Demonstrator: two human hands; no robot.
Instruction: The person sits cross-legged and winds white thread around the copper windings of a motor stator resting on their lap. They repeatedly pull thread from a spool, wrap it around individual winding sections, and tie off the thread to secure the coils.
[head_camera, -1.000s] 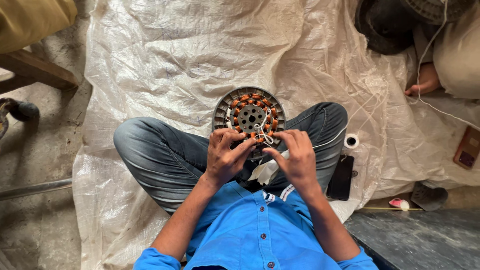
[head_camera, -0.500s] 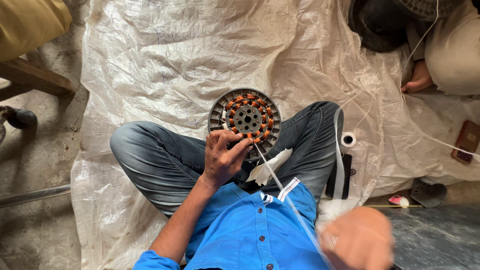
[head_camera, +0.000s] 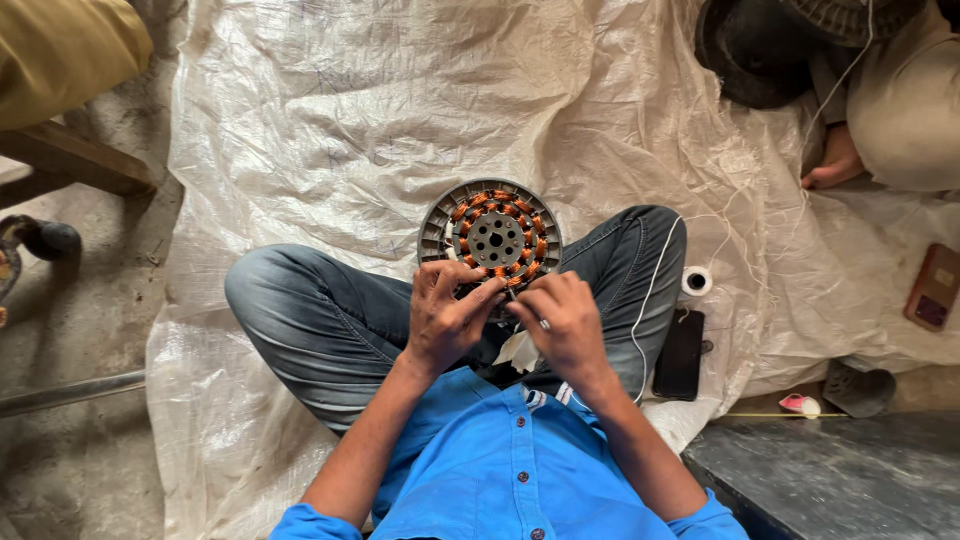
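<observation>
I have the round grey metal stator with orange copper coils resting on my crossed legs, just past my knees. My left hand steadies its near rim, grip closed on it; my right hand pinches something thin at a near coil. I judge this a winding or tying step; next needs a steady pull without shifting the stator.

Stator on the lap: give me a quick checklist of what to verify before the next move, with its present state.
1. Stator propped against the legs: ok.
2. Left hand at its near edge: ok.
3. Right hand beside it, at the same spot: ok.
4. What the fingertips pinch: cannot tell, too small.
5. White thread spool within reach on the sheet: ok.
6. Black phone clear of both hands: ok.
</observation>
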